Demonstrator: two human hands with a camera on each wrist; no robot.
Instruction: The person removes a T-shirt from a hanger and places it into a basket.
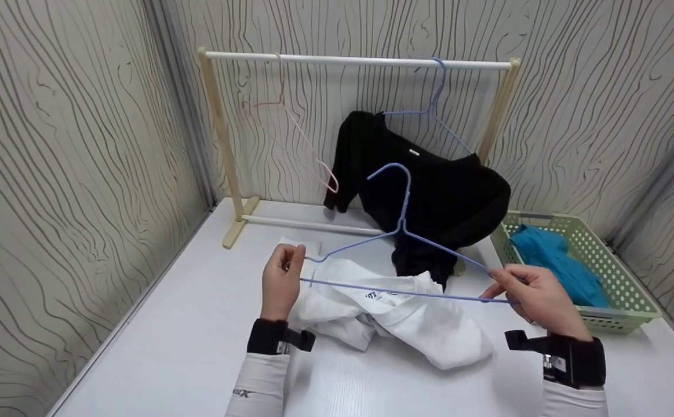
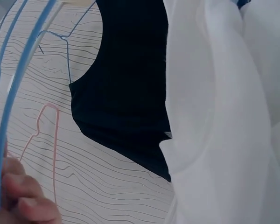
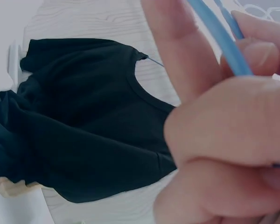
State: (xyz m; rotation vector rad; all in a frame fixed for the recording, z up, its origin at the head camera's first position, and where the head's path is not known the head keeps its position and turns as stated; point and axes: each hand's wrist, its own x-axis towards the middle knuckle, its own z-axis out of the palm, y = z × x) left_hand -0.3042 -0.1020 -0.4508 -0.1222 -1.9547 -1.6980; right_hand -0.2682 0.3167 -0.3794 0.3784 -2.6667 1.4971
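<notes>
A blue wire hanger [image 1: 401,227] is held up between both hands, its hook pointing upward. My left hand [image 1: 281,281] grips its left corner, and the fingers [image 2: 23,191] curl round the wire in the left wrist view. At the opposite corner my right hand [image 1: 536,295] pinches the hanger; the right wrist view shows fingers [image 3: 224,121] round the blue wire. Below and behind the hanger's lower bar, a crumpled white shirt [image 1: 452,336] with small dark print lies on the white table [image 1: 168,347].
Behind stands a wooden rack [image 1: 221,133] with a white rail. From it hang a pink hanger [image 1: 302,130] and a black top [image 1: 429,191] on another blue hanger [image 1: 432,110]. A green basket [image 1: 626,278] at the right holds blue cloth [image 1: 560,260].
</notes>
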